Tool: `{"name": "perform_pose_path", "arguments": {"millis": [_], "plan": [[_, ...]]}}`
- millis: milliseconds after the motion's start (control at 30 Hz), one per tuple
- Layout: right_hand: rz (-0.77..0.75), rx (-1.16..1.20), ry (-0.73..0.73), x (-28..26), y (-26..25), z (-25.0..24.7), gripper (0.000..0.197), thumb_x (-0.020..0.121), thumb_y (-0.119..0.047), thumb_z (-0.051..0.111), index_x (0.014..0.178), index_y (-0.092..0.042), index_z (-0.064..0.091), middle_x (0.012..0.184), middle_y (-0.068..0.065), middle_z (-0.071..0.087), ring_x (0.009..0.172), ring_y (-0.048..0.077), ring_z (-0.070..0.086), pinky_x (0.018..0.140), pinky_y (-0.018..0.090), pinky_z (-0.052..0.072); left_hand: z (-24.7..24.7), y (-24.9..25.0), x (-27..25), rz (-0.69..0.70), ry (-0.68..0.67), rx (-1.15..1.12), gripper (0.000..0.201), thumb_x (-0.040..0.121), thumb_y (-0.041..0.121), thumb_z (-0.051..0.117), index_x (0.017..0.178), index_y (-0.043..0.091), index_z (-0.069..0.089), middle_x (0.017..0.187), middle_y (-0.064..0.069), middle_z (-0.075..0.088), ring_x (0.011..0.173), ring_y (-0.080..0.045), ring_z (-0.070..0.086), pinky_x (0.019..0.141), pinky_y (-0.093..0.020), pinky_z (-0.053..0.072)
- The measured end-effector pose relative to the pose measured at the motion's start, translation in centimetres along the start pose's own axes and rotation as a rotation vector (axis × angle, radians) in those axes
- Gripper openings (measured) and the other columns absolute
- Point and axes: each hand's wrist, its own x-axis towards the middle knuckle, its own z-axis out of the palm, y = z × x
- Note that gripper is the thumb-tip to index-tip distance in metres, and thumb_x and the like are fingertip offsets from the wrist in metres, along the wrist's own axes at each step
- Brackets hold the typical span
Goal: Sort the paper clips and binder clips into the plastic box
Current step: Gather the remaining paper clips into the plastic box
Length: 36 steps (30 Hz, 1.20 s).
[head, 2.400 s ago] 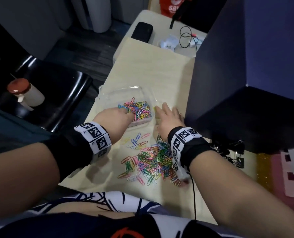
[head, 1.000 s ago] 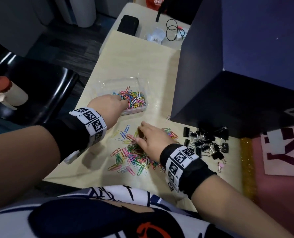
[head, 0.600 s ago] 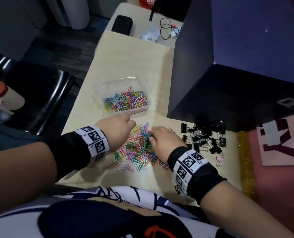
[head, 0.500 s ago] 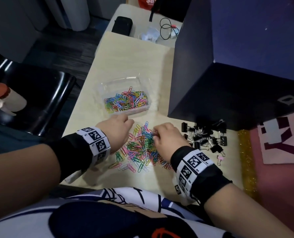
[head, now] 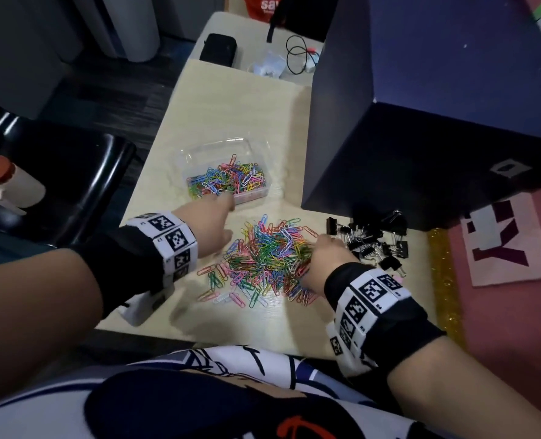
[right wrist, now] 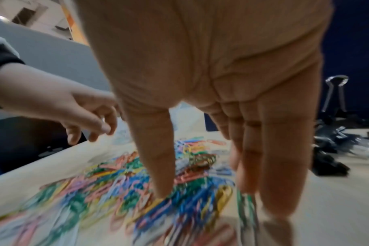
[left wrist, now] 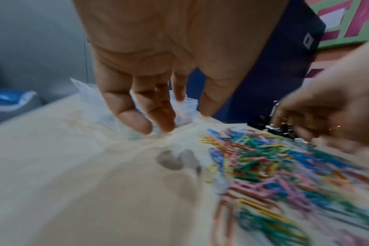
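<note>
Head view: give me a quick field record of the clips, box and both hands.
box: clear plastic box, partly filled with coloured paper clips
loose pile: coloured paper clips on the table, near side of the box
binder clips: black heap, right of the pile, none in the box
left hand: fingers relaxed, holding nothing, between box and pile
right hand: fingers extended down into the pile's right edge
</note>
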Motion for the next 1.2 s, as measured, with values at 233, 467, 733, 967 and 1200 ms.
{"name": "perform_pose_path", "arguments": {"millis": [233,467,733,967,1200], "plan": [[-0.027,0.091,0.048,-0.5,-0.7,2.8,0.054,0.086,-0.012,0.063,0.128,-0.003,0.031,0.123,0.015,0.053,0.112,0.029,0.057,0.076,0.029,0.042,-0.1,-0.2,0.7,-0.059,0.039,0.035,0.055,0.087,0.029,0.054,0.135,0.013,0.033,0.116,-0.012,0.061,0.099,-0.031,0.061,0.083,-0.042,0.053],[-0.073,0.157,0.126,1.3,0.0,-0.1,0.043,0.090,-0.018,0.055,0.130,-0.009,0.043,0.128,0.015,0.050,0.114,0.031,0.054,0.095,0.035,0.046,1.0,0.0,-0.6,0.100,-0.047,0.025,0.081,0.077,0.037,0.070,0.142,0.025,0.023,0.134,-0.007,0.045,0.112,-0.025,0.055,0.092,-0.038,0.049],[-0.241,0.029,0.045,1.4,-1.2,1.2,0.113,0.063,-0.060,0.077,0.149,-0.035,0.009,0.146,0.003,0.017,0.134,0.031,0.029,0.104,0.046,0.037,3.2,0.1,-1.9,0.088,-0.225,0.317,0.105,0.063,0.045,0.082,0.141,0.025,0.015,0.122,-0.010,0.037,0.102,-0.030,0.054,0.087,-0.044,0.050],[-0.351,0.132,0.176,1.8,-1.4,2.3,0.051,0.085,-0.034,0.066,0.131,-0.026,0.043,0.126,0.005,0.035,0.117,0.026,0.045,0.100,0.039,0.043,2.9,1.8,0.3,0.154,-0.153,0.140,0.045,0.085,0.023,0.063,0.125,0.019,0.042,0.111,-0.011,0.047,0.097,-0.033,0.059,0.085,-0.039,0.049],[-0.339,0.177,0.211,1.8,-1.4,0.8,0.026,0.089,-0.013,0.056,0.113,-0.021,0.056,0.118,0.005,0.044,0.104,0.025,0.054,0.087,0.029,0.044,2.3,1.5,1.0,0.190,-0.108,0.142,0.031,0.088,0.024,0.059,0.117,0.020,0.051,0.109,-0.009,0.055,0.101,-0.029,0.056,0.080,-0.033,0.044]]}}
